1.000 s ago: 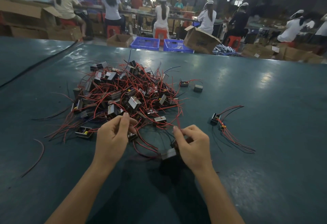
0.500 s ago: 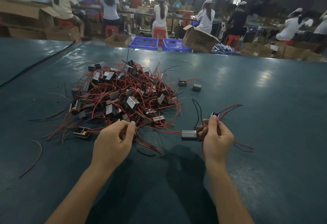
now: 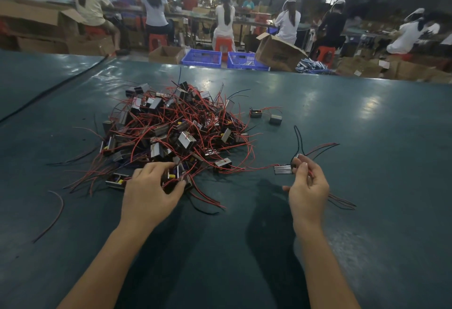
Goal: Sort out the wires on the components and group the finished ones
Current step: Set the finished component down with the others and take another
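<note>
Stray red wire (image 3: 55, 213) lies alone at the far left of the dark green bench (image 3: 379, 162); I'd leave it be. Next along, the heap of small metal-cased components with tangled red and black wires (image 3: 171, 132) sits near the middle. My left hand (image 3: 151, 191) is curled over its near edge, fingers and thumb closed round a black component with a yellow part (image 3: 172, 175). I'd lift that one slowly and straight up, since its leads seem to run under its neighbours and a quick pull would likely drag part of the heap toward me.

Further right, my right hand (image 3: 309, 186) pinches the leads of a small silver-sided component (image 3: 283, 169), which juts out left of the fingertips, low over the bench — whether it touches the surface I cannot tell. One thin red lead (image 3: 256, 167) trails from it back to the heap, and a black lead (image 3: 301, 143) loops up above the fingers. I judge this one is close to sorted — before setting it down I'd draw that red lead free of the heap and lay all its leads the same way.

Rightmost, a fan of red and black wires (image 3: 342, 203) shows just past my right wrist. I take that for the finished group, its component hidden behind the hand. The held piece should go down beside it, leads parallel, not crossing.
</note>
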A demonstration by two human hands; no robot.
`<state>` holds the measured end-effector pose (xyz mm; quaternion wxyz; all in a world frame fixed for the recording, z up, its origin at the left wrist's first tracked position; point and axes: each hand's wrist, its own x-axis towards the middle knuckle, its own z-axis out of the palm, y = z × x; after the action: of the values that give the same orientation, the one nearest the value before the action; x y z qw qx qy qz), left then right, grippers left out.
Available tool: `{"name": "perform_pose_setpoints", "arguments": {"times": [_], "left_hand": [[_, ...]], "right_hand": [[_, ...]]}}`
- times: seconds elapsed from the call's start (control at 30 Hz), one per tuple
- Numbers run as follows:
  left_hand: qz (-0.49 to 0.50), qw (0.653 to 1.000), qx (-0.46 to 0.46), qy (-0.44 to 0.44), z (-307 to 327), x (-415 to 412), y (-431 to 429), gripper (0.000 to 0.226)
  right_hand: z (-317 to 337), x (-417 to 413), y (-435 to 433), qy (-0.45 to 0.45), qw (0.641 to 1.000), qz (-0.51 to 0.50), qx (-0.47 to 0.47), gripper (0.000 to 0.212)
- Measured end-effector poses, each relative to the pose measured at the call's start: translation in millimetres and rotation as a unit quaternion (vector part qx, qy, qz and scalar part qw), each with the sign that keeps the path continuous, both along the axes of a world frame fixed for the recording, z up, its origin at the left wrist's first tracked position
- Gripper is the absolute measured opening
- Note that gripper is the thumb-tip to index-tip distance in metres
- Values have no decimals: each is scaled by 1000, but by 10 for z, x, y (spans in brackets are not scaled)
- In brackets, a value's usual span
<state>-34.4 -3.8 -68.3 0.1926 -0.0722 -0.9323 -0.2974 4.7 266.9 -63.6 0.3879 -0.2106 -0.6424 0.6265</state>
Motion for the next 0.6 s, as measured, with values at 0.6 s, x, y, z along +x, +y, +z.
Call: {"name": "perform_pose_setpoints", "arguments": {"times": [0.6], "left_hand": [[-20,993,-111,-17,-90,9,66,49]], "right_hand": [[-239,-13,-447,-97,933,160,307,36]]}}
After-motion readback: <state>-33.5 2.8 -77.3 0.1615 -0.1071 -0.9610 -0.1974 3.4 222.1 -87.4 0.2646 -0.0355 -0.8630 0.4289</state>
